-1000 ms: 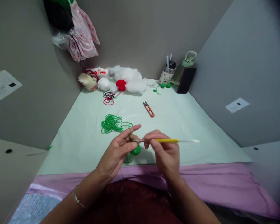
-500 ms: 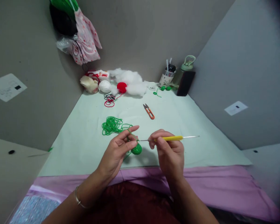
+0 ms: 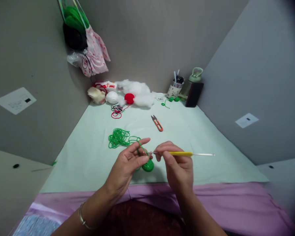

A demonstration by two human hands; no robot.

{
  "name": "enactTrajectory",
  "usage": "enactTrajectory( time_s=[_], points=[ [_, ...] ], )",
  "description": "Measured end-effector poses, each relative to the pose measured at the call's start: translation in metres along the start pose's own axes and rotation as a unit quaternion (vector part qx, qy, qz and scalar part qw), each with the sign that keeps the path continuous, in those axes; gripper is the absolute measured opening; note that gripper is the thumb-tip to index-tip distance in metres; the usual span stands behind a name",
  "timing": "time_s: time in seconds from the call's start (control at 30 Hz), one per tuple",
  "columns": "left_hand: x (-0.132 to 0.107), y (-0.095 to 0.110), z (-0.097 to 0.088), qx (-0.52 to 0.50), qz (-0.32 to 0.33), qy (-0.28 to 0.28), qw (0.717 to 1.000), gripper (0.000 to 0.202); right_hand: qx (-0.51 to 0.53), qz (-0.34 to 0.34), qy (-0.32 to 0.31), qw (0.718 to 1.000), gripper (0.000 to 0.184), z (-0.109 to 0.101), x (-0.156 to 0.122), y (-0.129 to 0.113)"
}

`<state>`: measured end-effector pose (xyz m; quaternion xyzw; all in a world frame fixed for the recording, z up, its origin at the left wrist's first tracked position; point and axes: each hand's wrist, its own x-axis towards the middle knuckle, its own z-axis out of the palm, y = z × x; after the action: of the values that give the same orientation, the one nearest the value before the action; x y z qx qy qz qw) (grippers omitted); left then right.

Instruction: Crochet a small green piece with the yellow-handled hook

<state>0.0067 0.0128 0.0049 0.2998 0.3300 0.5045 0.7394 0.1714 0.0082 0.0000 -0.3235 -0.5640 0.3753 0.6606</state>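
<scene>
My left hand (image 3: 129, 164) pinches a small green crocheted piece (image 3: 148, 166), with green yarn running over its outstretched forefinger. My right hand (image 3: 178, 165) grips a crochet hook with a yellow handle (image 3: 180, 153); the metal tip points left into the green piece. A loose pile of green yarn (image 3: 118, 138) lies on the pale green mat (image 3: 191, 137) just beyond my left hand.
Orange thread snips (image 3: 157, 123) lie mid-mat. At the back are white stuffing (image 3: 137, 90), a red ball (image 3: 129, 98), a white ball (image 3: 112, 97), tangled red and black thread (image 3: 116, 110), a cup of tools (image 3: 174, 88) and a green bottle (image 3: 191, 82). A bag (image 3: 88, 54) hangs on the wall.
Both hands and the work have shifted slightly right and toward me in the picture as the head tilted; the hook stays in the green piece.
</scene>
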Motion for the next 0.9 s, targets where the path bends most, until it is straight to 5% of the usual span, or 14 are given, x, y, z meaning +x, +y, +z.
enactTrajectory(
  time_s=[0.2, 0.37, 0.5, 0.63, 0.8, 0.9],
  points=[
    [0.002, -0.006, 0.002, 0.027, 0.029, 0.032, 0.999, 0.047, -0.129, -0.061, -0.055, 0.988, 0.025, 0.007, 0.0, 0.004],
    [0.003, -0.002, 0.006, -0.026, -0.001, 0.016, 1.0, 0.057, -0.309, -0.248, -0.07, 0.915, 0.039, 0.001, -0.007, 0.009],
    [0.005, 0.007, 0.007, -0.043, -0.042, -0.006, 0.998, 0.052, -0.115, -0.078, 0.021, 0.99, 0.021, -0.002, 0.0, 0.005],
    [0.008, 0.009, 0.009, 0.026, 0.012, -0.01, 1.0, 0.033, 0.015, 0.047, 0.05, 0.998, 0.014, 0.006, 0.01, -0.001],
    [0.023, 0.027, 0.009, 0.051, 0.069, -0.002, 0.996, 0.021, -0.09, 0.014, -0.1, 0.991, 0.012, -0.001, 0.04, -0.007],
    [0.048, 0.06, 0.006, 0.041, 0.069, -0.022, 0.996, 0.024, -0.258, 0.057, -0.191, 0.945, 0.036, -0.026, 0.081, 0.004]
  ],
)
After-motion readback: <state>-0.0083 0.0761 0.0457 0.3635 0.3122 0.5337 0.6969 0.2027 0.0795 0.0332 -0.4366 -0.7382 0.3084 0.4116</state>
